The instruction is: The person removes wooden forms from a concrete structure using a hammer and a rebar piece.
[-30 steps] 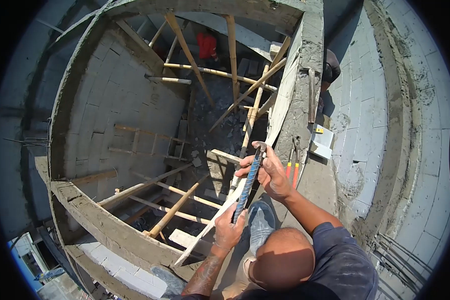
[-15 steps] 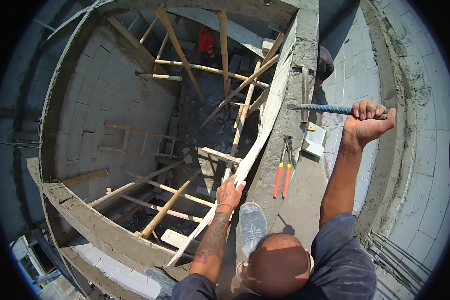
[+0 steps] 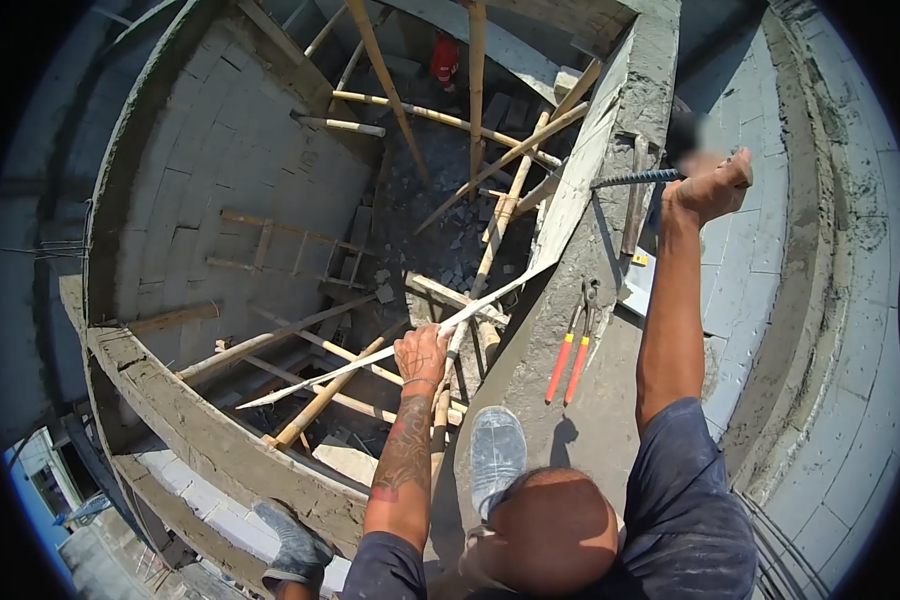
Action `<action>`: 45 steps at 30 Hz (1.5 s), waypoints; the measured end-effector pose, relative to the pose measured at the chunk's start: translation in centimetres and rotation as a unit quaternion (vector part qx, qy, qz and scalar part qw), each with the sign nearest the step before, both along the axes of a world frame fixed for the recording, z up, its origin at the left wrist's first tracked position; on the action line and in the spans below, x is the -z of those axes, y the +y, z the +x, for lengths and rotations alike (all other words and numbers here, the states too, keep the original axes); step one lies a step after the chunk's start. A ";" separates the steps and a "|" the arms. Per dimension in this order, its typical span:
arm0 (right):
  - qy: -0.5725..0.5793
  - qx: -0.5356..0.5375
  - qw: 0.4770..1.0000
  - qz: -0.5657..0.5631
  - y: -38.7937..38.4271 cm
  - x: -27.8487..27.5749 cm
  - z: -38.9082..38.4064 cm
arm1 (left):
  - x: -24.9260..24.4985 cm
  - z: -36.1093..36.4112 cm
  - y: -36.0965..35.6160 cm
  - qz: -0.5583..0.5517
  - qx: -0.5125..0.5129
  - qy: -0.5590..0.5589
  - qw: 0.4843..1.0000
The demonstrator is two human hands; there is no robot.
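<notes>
My left hand (image 3: 422, 355) is closed over the edge of a long pale formwork board (image 3: 500, 293). The board slants away from the side of the concrete beam (image 3: 540, 340) at its near part, while its far part stays along the beam. In my right hand (image 3: 710, 190), raised at arm's length, is a ribbed steel bar (image 3: 638, 180). The bar points left, its tip right at the beam's edge beside the board. Pincers with red and yellow handles (image 3: 570, 355) lie on top of the beam, between my two arms.
Bamboo and timber props (image 3: 510, 205) cross the deep room below, with rubble on its floor. A person in red (image 3: 445, 62) stands down there. Another person (image 3: 685, 140) is behind the beam. My grey boot (image 3: 498, 455) stands on the concrete. A white block (image 3: 642, 283) lies near my right forearm.
The near part of the board has swung left, away from the beam, with my left hand on it. My right hand has moved up and left, with the bar's tip at the beam edge.
</notes>
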State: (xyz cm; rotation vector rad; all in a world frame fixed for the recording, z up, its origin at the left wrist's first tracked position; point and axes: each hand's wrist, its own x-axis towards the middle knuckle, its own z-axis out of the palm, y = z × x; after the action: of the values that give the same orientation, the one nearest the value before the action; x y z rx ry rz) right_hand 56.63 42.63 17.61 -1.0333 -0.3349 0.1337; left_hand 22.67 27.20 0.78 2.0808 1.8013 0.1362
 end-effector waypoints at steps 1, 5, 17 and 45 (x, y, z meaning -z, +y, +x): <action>0.003 0.005 1.000 0.000 -0.3 -0.2 0.0 | 0.1 0.0 0.0 -0.018 -0.006 -0.006 1.000; 0.017 0.037 0.999 0.009 -0.4 -0.4 0.2 | 0.2 0.4 -1.4 -0.057 -0.040 -0.023 0.997; -0.068 -0.047 0.996 -0.016 0.8 2.6 -1.9 | -2.5 4.0 -5.8 -0.125 -0.041 -0.044 0.990; -0.054 -0.104 0.991 -0.058 0.2 4.4 -0.8 | -1.2 5.2 -6.7 -0.088 -0.042 -0.015 0.995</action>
State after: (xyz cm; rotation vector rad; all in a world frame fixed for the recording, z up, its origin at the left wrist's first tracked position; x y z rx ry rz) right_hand 55.80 42.80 13.21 -1.1224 -0.5386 0.2888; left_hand 27.83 20.55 2.03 1.8722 1.8146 0.0299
